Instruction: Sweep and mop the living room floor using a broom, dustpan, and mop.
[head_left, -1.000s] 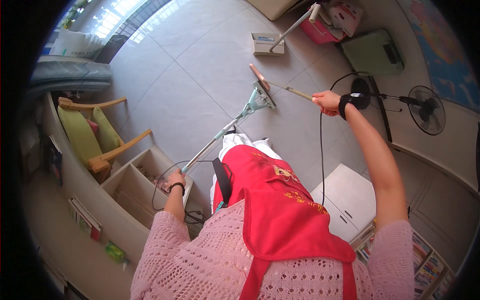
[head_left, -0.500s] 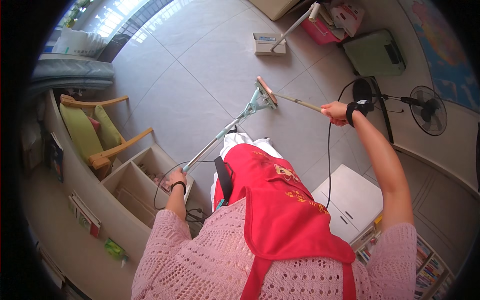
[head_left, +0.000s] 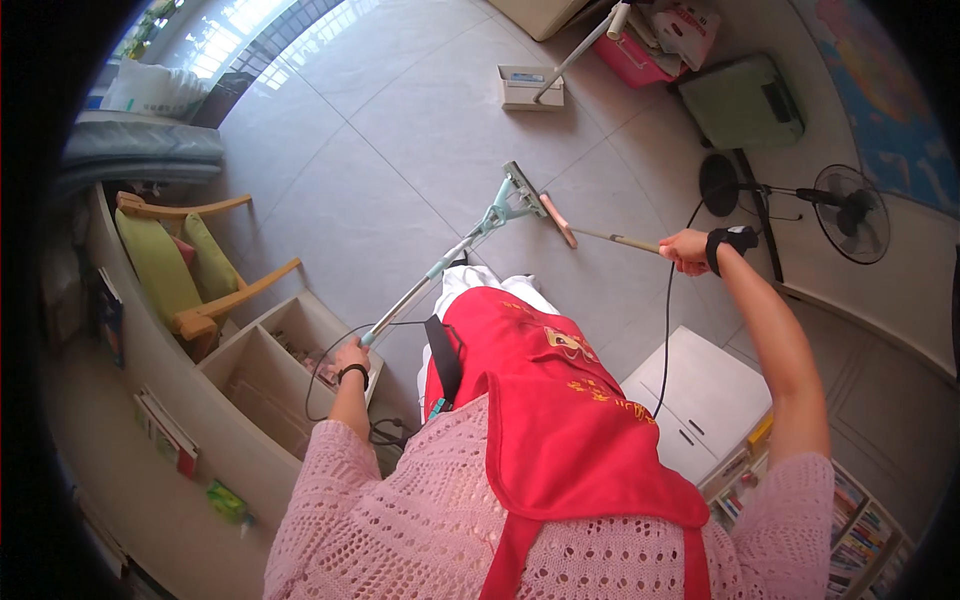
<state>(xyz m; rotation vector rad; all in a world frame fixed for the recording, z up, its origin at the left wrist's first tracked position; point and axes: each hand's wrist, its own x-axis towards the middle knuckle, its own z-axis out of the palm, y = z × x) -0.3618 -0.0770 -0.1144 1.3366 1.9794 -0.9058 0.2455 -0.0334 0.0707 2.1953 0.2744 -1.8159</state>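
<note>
Change: brush (head_left: pixel 558 220) has slid from the far end of the mop (head_left: pixel 440 266) head to its near end, seemingly touching | Meaning: that edge looks mostly passed over | Left hand (head_left: pixel 350 357): wrapped round mop pole | Right hand (head_left: pixel 685 250): clasping brush handle | Place: over grey floor (head_left: pixel 390 160)
</note>
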